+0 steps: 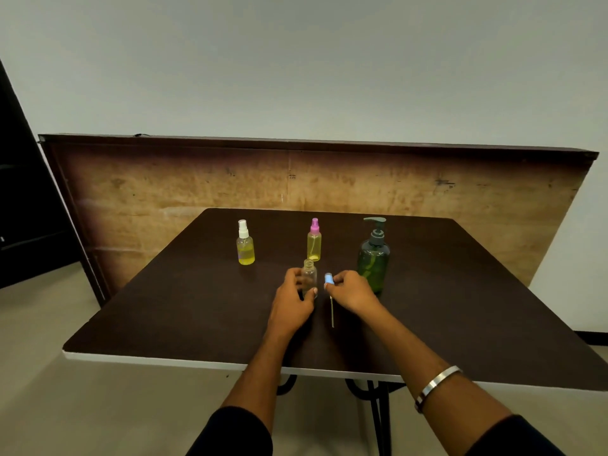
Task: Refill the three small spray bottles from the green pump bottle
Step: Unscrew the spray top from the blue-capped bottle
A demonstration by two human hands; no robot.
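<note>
A small clear bottle [309, 274] with no cap stands upright mid-table, and my left hand [292, 299] grips its lower body. Just right of it, my right hand [348, 291] pinches a blue spray cap [328, 278], whose thin dip tube [332, 312] hangs down toward the table. The green pump bottle [373, 261] stands upright behind my right hand. Farther back stand a spray bottle with a white cap [245, 245] and one with a pink cap [314, 241], both holding yellow liquid.
The dark brown table [460, 307] has a white front edge close to me. A worn wooden board [197, 185] leans upright behind the table. A dark shelf unit [19, 209] stands at the far left.
</note>
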